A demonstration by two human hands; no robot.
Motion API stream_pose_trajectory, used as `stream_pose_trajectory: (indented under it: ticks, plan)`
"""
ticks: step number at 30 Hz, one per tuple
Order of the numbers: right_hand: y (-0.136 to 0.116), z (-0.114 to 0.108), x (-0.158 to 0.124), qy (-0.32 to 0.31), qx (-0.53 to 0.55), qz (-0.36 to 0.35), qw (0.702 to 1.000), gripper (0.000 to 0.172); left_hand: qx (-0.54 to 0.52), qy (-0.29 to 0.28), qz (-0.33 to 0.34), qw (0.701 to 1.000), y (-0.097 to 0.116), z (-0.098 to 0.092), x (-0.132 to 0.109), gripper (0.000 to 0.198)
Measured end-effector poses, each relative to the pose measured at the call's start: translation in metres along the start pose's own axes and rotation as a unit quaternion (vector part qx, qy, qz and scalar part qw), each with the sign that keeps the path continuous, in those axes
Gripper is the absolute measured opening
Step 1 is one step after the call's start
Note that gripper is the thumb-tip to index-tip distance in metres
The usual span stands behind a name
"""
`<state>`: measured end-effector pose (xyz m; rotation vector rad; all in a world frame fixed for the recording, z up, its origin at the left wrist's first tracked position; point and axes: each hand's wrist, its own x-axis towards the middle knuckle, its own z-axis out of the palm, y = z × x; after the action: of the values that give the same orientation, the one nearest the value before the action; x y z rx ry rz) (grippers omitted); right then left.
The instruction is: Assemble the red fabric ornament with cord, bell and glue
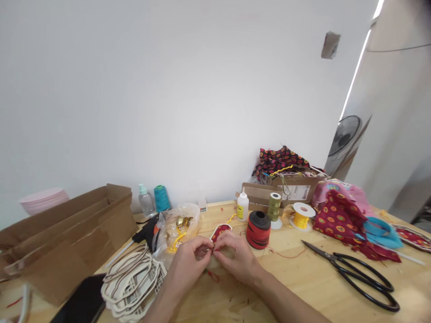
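My left hand point(193, 258) and my right hand point(235, 256) meet low in the middle of the head view, fingertips pinched together. Between them is a thin red cord, mostly hidden by the fingers. A loop of red cord point(213, 276) shows just below the hands. Right behind my fingertips lies a small red patterned fabric piece with a pale border point(221, 230), its near end covered by my hands. A yellow twisted cord point(231, 218) runs from its far end. To the right stands a spool of red cord point(258, 230) on a black core.
Black-handled scissors point(350, 271) lie at right. Behind are a glue bottle point(242, 205), green thread point(274, 206), yellow cord spool point(301, 217) and red fabric point(340, 220). At left are wooden frames point(133, 282), a bag of bells point(182, 224), a phone point(81, 301) and a cardboard box point(77, 242).
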<state>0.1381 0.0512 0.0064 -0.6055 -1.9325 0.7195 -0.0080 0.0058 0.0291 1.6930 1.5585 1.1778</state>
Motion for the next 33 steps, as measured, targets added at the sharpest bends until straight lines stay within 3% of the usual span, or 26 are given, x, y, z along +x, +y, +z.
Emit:
stream_pose_trajectory:
  ticks: [4,12,18,23,25,29,33]
  plan:
    - [-0.001,-0.001,-0.001,-0.009,-0.013,0.004,1.000,0.010,0.124,-0.020,0.060,0.990,0.007,-0.002,-0.003,0.015]
    - [-0.001,-0.001,0.000,0.001,0.039,0.023,0.999,0.007,0.101,-0.042,0.049,0.993,0.007,-0.004,-0.001,0.017]
    - [-0.004,-0.001,0.002,0.018,0.067,0.040,0.997,0.011,0.176,-0.041,0.108,0.978,0.013,-0.007,-0.004,0.018]
    - [-0.003,0.002,0.003,-0.002,0.077,0.080,0.994,0.008,0.198,-0.032,0.139,0.970,0.014,-0.007,-0.005,0.020]
    - [-0.001,0.003,0.001,-0.015,0.046,0.078,0.996,0.008,0.176,-0.027,0.117,0.977,0.012,-0.006,-0.004,0.019]
    - [0.001,0.002,-0.004,-0.041,-0.003,0.077,0.996,0.010,0.055,-0.029,0.006,0.998,0.005,0.000,0.000,0.015]
    - [-0.001,0.000,-0.004,-0.051,0.010,0.099,0.994,0.014,-0.069,-0.035,-0.057,0.995,-0.004,0.003,0.003,0.015]
